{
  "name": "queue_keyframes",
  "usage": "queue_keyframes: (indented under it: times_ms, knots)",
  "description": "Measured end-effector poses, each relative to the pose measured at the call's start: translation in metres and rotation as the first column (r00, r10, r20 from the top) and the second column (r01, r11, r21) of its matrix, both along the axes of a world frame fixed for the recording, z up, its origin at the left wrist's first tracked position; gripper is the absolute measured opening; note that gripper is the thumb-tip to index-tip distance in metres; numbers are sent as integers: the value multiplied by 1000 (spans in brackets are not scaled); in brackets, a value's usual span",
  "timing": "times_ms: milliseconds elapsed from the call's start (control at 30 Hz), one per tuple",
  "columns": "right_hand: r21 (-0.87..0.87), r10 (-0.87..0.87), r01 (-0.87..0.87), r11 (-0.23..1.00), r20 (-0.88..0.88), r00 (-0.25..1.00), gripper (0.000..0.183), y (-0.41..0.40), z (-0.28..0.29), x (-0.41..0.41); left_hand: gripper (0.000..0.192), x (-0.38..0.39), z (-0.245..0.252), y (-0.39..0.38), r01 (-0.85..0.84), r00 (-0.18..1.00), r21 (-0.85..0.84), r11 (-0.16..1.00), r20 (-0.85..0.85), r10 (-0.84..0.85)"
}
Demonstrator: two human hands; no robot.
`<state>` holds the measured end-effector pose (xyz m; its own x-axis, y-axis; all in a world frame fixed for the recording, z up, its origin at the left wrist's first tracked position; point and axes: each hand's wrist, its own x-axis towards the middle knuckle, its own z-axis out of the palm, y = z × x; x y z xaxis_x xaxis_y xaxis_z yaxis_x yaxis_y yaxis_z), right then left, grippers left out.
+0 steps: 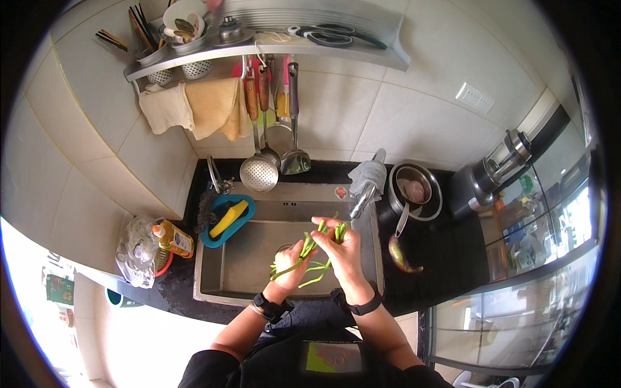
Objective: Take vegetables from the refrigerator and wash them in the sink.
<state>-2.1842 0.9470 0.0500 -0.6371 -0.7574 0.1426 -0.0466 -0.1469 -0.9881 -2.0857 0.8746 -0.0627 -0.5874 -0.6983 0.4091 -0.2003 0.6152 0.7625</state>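
Above the stainless steel sink (257, 257), my left hand (290, 266) is closed around a bunch of thin green vegetable stems (306, 250), probably green beans. My right hand (342, 245) grips more of the green stems just beside it, thumb and fingers pinched on their upper ends. Some stems hang down between the two hands. The chrome faucet (363, 199), wrapped in a grey cloth, reaches in behind my right hand.
A blue caddy (224, 239) with a yellow sponge lies on the sink's left edge. Left of it stand a bottle (175, 240) and a plastic bag (136, 252). Nested metal bowls (436, 194), an eggplant (401, 254) and a blender (468, 189) are at right. Utensils (259, 172) hang behind.
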Motion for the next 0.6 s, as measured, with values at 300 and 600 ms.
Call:
queue_keyframes:
  times_ms: [300, 600]
  knots:
    - [-86, -67, 89, 992, 226, 972, 16, -1, -19, -14, 42, 4, 2, -9, 344, 919, 611, 713, -376, -122]
    - [-212, -64, 118, 970, 245, 967, 13, -1, -25, -14, 38, 5, 16, -12, 543, 814, 761, 355, -581, -1]
